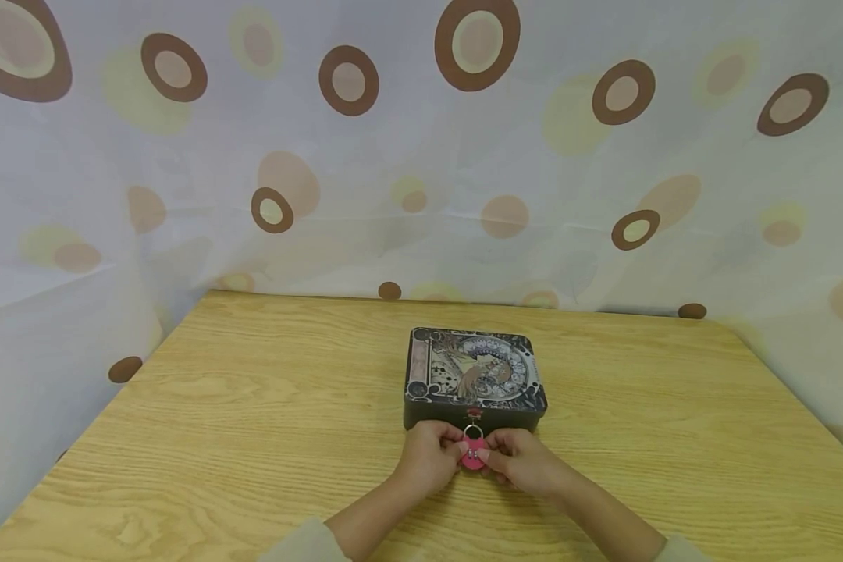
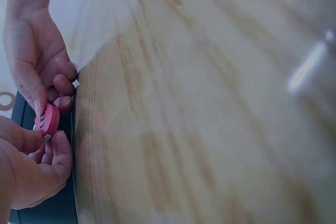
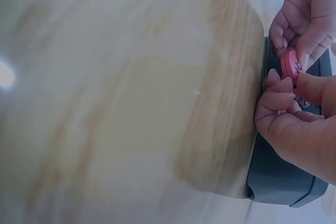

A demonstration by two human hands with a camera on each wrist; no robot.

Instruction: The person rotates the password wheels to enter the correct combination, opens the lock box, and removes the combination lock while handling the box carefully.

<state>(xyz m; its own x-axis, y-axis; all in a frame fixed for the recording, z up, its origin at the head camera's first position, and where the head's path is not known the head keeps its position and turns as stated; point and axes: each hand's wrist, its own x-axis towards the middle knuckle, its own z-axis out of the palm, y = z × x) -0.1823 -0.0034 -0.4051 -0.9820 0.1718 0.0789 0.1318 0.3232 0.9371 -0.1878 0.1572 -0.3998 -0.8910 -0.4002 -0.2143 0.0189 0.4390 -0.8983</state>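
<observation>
A round pink combination padlock [image 1: 474, 462] with small number dials hangs at the front of a dark tin box [image 1: 474, 402] with a decorated lid. Its metal shackle [image 1: 473, 428] points up, just below the box's reddish clasp [image 1: 474, 413]; whether it is fully locked I cannot tell. My left hand [image 1: 428, 457] pinches the padlock's left side, thumb on its face. From the other side my right hand [image 1: 527, 462] pinches it, thumb near the dials. In the left wrist view the padlock [image 2: 48, 120] shows edge-on between both hands. Fingers partly cover it in the right wrist view.
The box stands on a wood-grain table [image 1: 267, 421], its lid down. Behind and at the sides hangs a pale cloth [image 1: 365, 156] with brown and yellow circles, meeting the table's far edge.
</observation>
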